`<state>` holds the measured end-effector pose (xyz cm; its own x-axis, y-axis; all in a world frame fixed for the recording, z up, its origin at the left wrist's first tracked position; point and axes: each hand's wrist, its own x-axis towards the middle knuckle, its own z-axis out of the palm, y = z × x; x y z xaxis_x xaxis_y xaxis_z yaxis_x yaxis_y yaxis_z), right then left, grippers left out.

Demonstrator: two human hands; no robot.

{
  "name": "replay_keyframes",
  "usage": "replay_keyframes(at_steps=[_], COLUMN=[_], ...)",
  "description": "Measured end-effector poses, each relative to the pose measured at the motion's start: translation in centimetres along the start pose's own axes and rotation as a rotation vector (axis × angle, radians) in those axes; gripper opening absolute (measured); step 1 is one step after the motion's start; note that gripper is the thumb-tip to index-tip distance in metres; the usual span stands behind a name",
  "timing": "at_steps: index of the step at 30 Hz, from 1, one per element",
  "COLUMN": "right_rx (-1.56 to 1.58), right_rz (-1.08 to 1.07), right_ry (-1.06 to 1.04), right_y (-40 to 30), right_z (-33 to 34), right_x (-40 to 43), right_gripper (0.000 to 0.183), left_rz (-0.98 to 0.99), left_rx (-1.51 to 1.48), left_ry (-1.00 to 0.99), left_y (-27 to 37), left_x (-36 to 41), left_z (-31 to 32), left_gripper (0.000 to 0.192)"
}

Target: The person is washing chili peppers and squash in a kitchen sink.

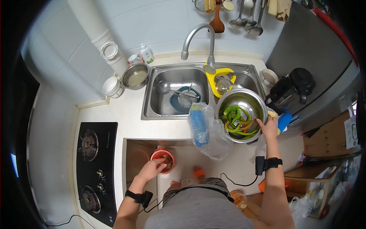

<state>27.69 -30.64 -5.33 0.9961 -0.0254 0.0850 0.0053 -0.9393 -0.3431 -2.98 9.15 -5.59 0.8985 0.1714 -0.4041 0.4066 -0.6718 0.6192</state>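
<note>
My right hand grips the right rim of a stainless steel bowl. Long green peppers, some with red parts, lie inside it. The bowl is near the sink's front right corner. Over a red bin on the floor is my left hand, its fingers bent close together above the scraps inside; whether they hold anything is unclear. A clear plastic bag with a blue item in it hangs at the counter edge, left of the bowl.
The double sink holds a blue-green basin and a skimmer under the faucet. A yellow drain basket sits between its basins. At left lies a gas hob; at right stands a black-lidded jug. An oil bottle is behind me.
</note>
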Motion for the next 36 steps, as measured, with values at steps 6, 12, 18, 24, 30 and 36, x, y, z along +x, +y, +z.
replay_keyframes(at_steps=[6,12,18,24,30,36], right_rx=[0.085,0.408,0.565,0.672,0.493,0.562], right_rz=[-0.002,-0.014,0.491,0.524,0.193,0.083], right_ry=[-0.025,-0.076,-0.316,-0.259,-0.161,-0.228], right_y=[2.0,5.7,1.3,2.1,0.6,-4.4], right_z=[1.6,4.0,2.4,1.8,-0.8,-6.8], right_x=[1.7,2.6,0.9,2.6,4.5,5.3], right_gripper=[0.058,0.059,0.044,0.034,0.023,0.024], left_rz=[0.069,0.175,0.272,0.248,0.235,0.25], left_rx=[-0.052,-0.047,-0.115,-0.201,-0.241,-0.214], left_ry=[-0.001,-0.115,-0.007,0.039,-0.026,-0.068], left_y=[3.3,2.8,-1.7,-6.2,-9.1,-7.0], left_x=[2.0,3.7,5.9,7.2,8.5,10.2], left_z=[-0.5,-1.3,-2.8,-4.3,-5.2,-7.1], left_gripper=[0.031,0.032,0.033,0.031,0.032,0.035])
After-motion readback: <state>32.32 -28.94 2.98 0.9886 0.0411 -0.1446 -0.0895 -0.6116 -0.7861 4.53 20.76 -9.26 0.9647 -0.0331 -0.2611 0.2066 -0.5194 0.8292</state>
